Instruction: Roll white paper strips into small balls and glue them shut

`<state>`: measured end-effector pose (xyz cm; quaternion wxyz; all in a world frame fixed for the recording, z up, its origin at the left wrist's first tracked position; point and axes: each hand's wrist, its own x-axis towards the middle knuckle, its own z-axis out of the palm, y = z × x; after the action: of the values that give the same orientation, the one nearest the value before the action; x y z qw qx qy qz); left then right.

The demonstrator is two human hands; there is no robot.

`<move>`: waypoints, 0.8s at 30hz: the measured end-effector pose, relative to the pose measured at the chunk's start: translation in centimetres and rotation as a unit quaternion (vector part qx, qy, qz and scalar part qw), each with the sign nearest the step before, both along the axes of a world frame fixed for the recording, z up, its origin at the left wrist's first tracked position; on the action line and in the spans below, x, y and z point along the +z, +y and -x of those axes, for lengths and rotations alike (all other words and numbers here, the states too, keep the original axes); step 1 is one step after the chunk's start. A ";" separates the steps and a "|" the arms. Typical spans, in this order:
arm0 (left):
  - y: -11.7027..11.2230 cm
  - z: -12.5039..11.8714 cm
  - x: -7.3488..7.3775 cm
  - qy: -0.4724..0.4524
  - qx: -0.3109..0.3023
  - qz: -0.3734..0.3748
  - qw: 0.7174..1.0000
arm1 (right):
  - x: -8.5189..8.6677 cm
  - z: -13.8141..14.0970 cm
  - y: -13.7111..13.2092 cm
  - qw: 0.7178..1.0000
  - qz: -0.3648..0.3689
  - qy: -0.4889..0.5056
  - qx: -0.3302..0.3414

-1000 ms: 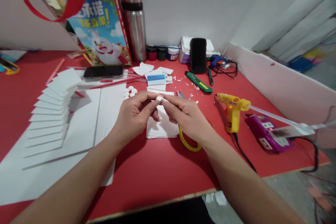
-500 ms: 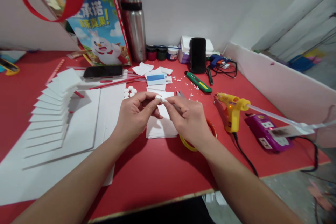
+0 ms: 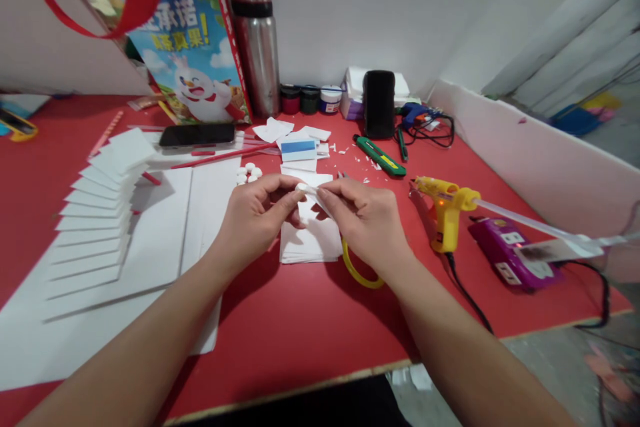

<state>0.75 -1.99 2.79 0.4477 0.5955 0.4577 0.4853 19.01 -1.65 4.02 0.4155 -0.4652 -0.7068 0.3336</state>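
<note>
Both forearms reach forward; left hand [image 3: 255,217] and right hand [image 3: 367,220] meet, fingertips pinched together.

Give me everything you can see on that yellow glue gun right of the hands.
The glue gun is yellow plastic, standing upright on the red table, nozzle pointing left toward the right hand, apart from it. An orange light glows on its body. A long clear glue stick juts from the rear over the purple power strip. A black cord leaves the handle base.

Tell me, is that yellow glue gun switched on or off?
On, most likely: the glue gun stands upright with a small orange light glowing on its side.
</note>
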 end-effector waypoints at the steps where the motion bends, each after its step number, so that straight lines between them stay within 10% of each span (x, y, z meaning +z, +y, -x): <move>1: 0.1 0.0 0.0 -0.009 0.001 0.007 1.000 | 0.1 -0.1 0.1 0.998 0.047 0.042 0.013; 14: 0.3 0.7 0.4 0.093 -0.056 -0.070 0.992 | 0.5 -0.5 1.1 0.860 0.421 0.268 0.106; 24: 0.4 0.8 0.3 0.095 -0.054 -0.066 0.992 | -0.1 -0.3 0.8 0.891 0.357 0.232 0.157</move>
<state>-0.04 -1.60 3.09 0.3880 0.6907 0.4322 0.4307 19.35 -0.84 3.91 0.3156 -0.3749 -0.4870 0.7229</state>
